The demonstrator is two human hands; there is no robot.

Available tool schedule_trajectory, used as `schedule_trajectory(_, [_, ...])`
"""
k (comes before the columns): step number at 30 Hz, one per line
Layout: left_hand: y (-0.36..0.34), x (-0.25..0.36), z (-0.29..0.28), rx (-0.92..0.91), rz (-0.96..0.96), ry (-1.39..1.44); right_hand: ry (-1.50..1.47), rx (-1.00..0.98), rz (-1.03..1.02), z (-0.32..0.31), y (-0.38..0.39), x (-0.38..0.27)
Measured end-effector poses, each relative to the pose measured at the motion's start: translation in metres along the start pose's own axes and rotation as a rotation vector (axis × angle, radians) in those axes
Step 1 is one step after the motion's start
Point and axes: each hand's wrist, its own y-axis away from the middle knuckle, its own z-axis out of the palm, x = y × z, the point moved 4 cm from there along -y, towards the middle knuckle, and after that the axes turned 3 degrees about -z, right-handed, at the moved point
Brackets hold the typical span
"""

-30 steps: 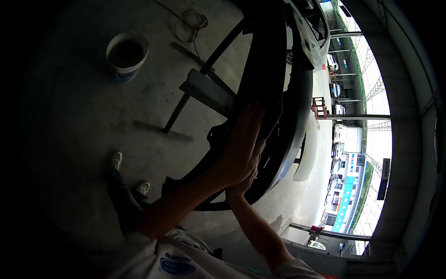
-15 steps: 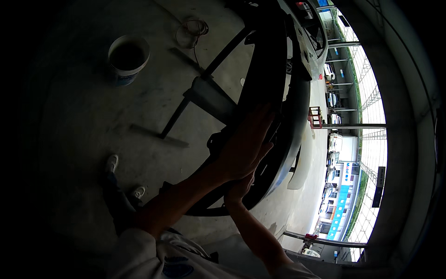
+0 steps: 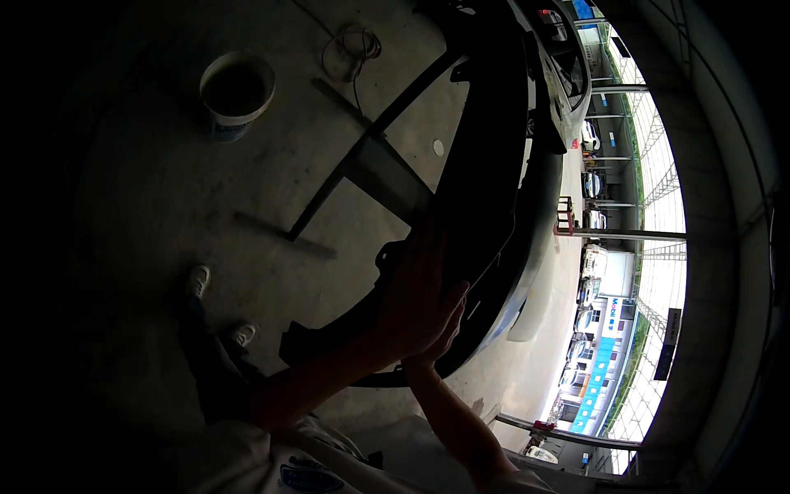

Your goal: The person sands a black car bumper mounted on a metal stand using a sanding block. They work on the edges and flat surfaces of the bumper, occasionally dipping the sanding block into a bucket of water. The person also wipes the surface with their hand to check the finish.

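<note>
A dark car bumper (image 3: 485, 177) curves across the middle of the view, lying on a metal stand (image 3: 387, 173). My left hand (image 3: 415, 296) lies along its dark surface with fingers stretched out. Close beneath it is my right hand (image 3: 438, 336), its wrist beside the left one. The right fingers look straight, though the left hand partly covers them. In the deep shadow I see nothing held in either hand, and whatever lies under the palms is hidden.
A white bucket (image 3: 239, 86) stands on the concrete floor at the upper left, with a coiled hose (image 3: 354, 49) to its right. A person's shoes (image 3: 198, 281) show at the left. Beyond the bumper are a car body (image 3: 576, 82) and a red metal frame (image 3: 564, 216).
My left hand has drawn back and slightly left along the bumper. The right hand stays close against it. The whole view has shifted a little.
</note>
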Motion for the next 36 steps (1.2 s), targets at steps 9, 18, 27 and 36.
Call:
schedule_trajectory(9, [-0.022, 0.019, 0.004, 0.064, -0.034, -0.034, -0.032, -0.030, 0.006, 0.011, 0.000, -0.005])
schedule_trajectory(18, [-0.044, 0.032, 0.001, 0.070, 0.048, 0.005, -0.083, 0.009, 0.058, 0.014, 0.003, -0.013])
schedule_trajectory(27, [-0.197, -0.003, 0.001, 0.124, 0.021, 0.119, 0.206, 0.065, -0.086, 0.011, 0.006, -0.021])
schedule_trajectory(36, [-0.170, 0.004, 0.026, 0.310, 0.288, -0.248, 0.071, 0.056, 0.017, 0.009, 0.009, -0.025])
